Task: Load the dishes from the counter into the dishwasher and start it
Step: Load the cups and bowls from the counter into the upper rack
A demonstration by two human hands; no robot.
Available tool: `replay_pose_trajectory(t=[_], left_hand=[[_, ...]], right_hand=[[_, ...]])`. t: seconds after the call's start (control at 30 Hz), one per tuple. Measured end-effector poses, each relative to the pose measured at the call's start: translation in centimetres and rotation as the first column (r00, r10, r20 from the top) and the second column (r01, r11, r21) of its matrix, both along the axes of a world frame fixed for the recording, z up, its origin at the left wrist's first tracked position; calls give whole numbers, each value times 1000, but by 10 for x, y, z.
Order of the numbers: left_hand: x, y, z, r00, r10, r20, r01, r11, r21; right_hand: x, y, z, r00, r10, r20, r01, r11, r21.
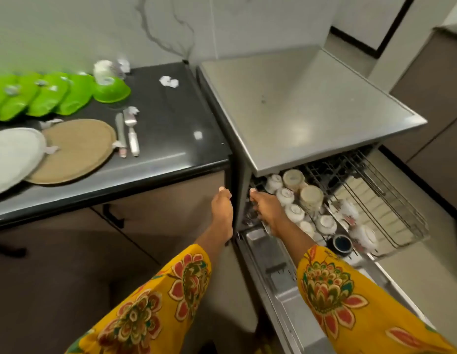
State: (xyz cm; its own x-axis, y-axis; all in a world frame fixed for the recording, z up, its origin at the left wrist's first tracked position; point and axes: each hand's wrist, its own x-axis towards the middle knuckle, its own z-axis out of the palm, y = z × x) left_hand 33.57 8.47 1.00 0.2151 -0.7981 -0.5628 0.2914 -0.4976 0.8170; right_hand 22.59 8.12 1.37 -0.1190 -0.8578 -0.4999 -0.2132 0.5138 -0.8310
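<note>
The dishwasher (311,116) stands to the right of the dark counter (171,118), its door (278,272) dropped flat toward the near side and its wire rack (375,190) drawn partly out. The rack's left half is already packed with upturned white cups (293,213) and one dark bowl (342,245), set mouth-down, presumably so water drains off; the far right half looks mostly bare. The right hand (264,208) reaches into the rack's near-left corner with fingers curled, apparently gripping the wire edge there, though what exactly it holds is hidden by the hand itself. That grip would suit sliding the rack in or out. The left hand (222,208) is at the outer left side of the machine, fingers loosely bent and thumb raised, holding nothing that shows; it looks placed to steady the body while leaning in. The dishes still to load sit well apart on the counter to the far left: a row of overlapping green plates (43,95), a green bowl (112,90), a tan plate (76,152), a pale plate (12,157), and a knife (120,136) and a fork (131,134) lying side by side. Much of the task seems left.
</note>
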Motion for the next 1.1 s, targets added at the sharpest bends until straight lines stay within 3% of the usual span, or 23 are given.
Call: replay_pose_trajectory(t=[0.17, 0.43, 0.77, 1.1], left_hand=[[74, 4, 35, 993, 115, 31, -110, 985, -131], [157, -9, 80, 968, 249, 15, -241, 949, -204], [225, -66, 96, 933, 361, 9, -347, 903, -253], [288, -187, 82, 870, 492, -11, -478, 840, -255]], right_hand=[[76, -2, 48, 995, 104, 3, -103, 989, -103], [159, -27, 95, 975, 221, 37, -208, 953, -218], [230, -96, 96, 952, 286, 107, -254, 936, -244], [287, -216, 92, 941, 330, 67, -302, 915, -268]])
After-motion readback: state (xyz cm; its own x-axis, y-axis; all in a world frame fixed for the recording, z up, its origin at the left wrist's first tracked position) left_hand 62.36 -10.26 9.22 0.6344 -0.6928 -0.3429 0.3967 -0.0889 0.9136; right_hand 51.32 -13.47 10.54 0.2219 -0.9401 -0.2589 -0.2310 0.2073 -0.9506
